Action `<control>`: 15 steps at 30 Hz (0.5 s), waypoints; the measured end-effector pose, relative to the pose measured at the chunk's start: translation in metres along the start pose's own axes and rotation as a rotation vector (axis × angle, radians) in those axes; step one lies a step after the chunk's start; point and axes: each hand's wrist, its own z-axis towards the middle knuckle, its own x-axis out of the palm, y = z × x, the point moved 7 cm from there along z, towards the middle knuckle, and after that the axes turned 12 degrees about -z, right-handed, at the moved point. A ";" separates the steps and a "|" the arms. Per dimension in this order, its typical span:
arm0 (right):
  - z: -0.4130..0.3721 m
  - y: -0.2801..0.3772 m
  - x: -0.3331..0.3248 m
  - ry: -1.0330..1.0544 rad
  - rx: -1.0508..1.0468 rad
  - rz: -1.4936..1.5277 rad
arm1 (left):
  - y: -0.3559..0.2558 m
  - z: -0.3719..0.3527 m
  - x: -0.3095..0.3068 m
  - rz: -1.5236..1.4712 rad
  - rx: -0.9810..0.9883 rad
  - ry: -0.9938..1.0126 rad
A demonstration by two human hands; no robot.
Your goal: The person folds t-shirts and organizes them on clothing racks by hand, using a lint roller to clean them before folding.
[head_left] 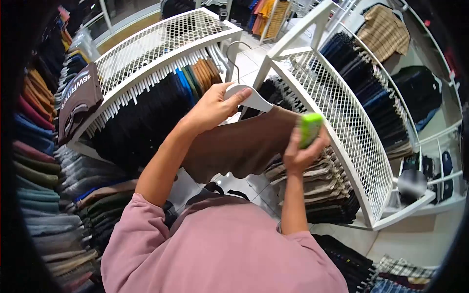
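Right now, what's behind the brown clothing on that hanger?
Around the brown garment: floor tiles below, dark hanging clothes left, grey clothes right. It, on the white hanger in the left hand, hides the rest. The right hand holds a green object.

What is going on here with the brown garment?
A person in a pink top holds a white hanger up with the left hand, and a brown garment hangs from it. The right hand grips a small green object at the garment's edge. White mesh racks full of clothes stand around.
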 end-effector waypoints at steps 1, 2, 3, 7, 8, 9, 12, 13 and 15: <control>-0.001 0.018 0.003 0.025 -0.078 0.017 | -0.004 0.002 0.008 0.031 0.028 0.013; -0.001 0.032 0.008 0.050 -0.159 0.037 | -0.008 0.003 0.014 0.062 0.058 0.021; 0.000 0.033 0.010 0.051 -0.183 0.004 | -0.009 0.003 0.018 0.073 0.034 0.031; -0.015 -0.080 0.024 -0.001 0.292 -0.183 | -0.008 0.002 0.008 0.083 0.123 0.022; -0.022 -0.111 0.023 0.102 0.458 -0.176 | -0.005 -0.001 0.003 0.095 0.128 0.010; -0.023 -0.120 0.012 0.048 0.454 -0.141 | -0.003 -0.004 0.000 0.108 0.131 -0.002; 0.003 -0.049 -0.022 -0.030 0.192 0.038 | -0.011 -0.014 0.014 0.212 0.099 0.018; 0.006 -0.017 -0.022 0.043 0.101 0.027 | -0.011 -0.014 0.020 0.181 0.072 0.022; 0.005 0.009 -0.013 0.119 -0.015 0.031 | -0.016 -0.014 0.028 0.243 0.129 0.048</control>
